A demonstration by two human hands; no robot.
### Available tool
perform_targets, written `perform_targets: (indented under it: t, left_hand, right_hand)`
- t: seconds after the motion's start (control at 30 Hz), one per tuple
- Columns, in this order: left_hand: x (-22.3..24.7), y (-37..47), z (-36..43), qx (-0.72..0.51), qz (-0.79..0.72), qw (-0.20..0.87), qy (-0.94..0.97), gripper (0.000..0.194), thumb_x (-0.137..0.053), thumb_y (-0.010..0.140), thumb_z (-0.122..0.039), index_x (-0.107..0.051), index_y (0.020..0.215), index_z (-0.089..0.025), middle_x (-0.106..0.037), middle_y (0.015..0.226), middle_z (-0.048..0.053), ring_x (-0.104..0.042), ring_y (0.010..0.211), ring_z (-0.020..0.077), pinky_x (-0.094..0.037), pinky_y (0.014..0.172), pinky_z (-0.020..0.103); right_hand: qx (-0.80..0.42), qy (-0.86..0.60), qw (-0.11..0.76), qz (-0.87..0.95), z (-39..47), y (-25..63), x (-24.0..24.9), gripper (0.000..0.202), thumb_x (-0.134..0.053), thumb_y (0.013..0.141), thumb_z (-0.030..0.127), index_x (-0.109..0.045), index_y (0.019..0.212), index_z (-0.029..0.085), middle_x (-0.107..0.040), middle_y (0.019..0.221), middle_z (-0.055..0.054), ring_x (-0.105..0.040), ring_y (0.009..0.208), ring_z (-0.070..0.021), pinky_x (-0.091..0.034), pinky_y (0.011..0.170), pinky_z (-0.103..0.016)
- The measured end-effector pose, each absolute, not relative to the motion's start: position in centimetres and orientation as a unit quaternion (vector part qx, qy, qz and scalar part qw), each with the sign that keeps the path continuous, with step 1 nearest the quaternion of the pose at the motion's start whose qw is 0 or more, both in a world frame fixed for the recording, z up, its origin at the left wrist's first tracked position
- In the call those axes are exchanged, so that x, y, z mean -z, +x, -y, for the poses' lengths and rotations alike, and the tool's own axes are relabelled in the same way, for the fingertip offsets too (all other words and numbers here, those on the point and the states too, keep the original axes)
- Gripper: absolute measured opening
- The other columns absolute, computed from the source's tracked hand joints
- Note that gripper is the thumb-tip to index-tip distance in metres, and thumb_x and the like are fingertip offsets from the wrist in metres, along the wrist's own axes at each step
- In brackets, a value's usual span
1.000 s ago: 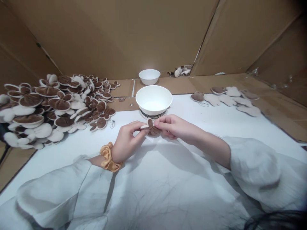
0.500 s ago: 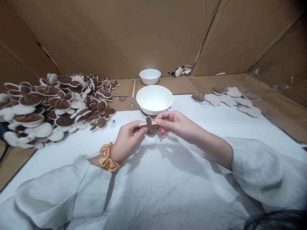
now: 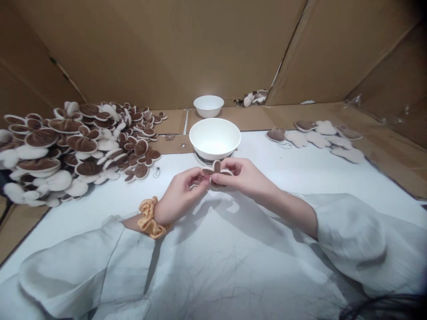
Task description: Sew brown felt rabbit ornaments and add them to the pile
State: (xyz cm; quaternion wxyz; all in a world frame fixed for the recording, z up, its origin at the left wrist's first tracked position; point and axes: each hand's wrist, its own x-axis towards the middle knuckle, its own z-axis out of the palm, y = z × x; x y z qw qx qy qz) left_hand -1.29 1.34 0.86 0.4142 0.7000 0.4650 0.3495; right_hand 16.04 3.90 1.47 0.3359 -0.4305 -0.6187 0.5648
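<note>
And it's chocolate brown with a cream edge on the small fabric piece (image 3: 221, 178)! Brown faces, cream rims and off-white backs mottle the pile (image 3: 80, 144); plain white on the near bowl (image 3: 215, 140), mustard on the scrunchie (image 3: 151, 218), pale grey-green on the sleeves (image 3: 350, 235), tan on the cardboard (image 3: 167, 53).

This place looks like a small workshop for hand work with cloth. Beyond the hands stand walls of brown cardboard (image 3: 167, 53), joined at seams. Under the hands there is a white work surface (image 3: 207, 266). To the left of the hands lies a big heap of similar brown and white plush pieces (image 3: 83, 144); to the right, a smaller group of flat pieces (image 3: 316, 133).
</note>
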Motion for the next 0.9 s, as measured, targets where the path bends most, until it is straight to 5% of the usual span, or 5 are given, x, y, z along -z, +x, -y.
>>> perform_targets:
  t: [0.5, 0.9]
  left_hand:
    - [-0.4, -1.4, -1.0, -0.382, -0.467, 0.376, 0.704, 0.014, -0.051, 0.082, -0.028, -0.057, 0.079, -0.016, -0.059, 0.080, 0.003, -0.053, 0.076, 0.0145, -0.041, 0.073, 0.025]
    - [-0.3, -1.5, -1.2, -0.401, -0.465, 0.322, 0.720, 0.012, -0.049, 0.083, -0.027, -0.054, 0.077, -0.017, -0.054, 0.080, 0.002, -0.050, 0.077, 0.0142, -0.040, 0.071, 0.025]
  right_hand:
    - [-0.611, -0.436, 0.386, 0.536, -3.8, 15.5, -1.8, 0.026, -0.068, 0.064, 0.024, -0.044, 0.056, 0.018, -0.051, 0.058, 0.001, -0.058, 0.074, -0.0163, -0.043, 0.064, -0.026]
    - [-0.691, -0.354, 0.340, 0.531, -4.9, 16.1, -0.6, 0.028, -0.067, 0.069, 0.041, -0.058, 0.072, 0.014, -0.058, 0.074, -0.003, -0.052, 0.065, -0.0104, -0.043, 0.057, -0.024]
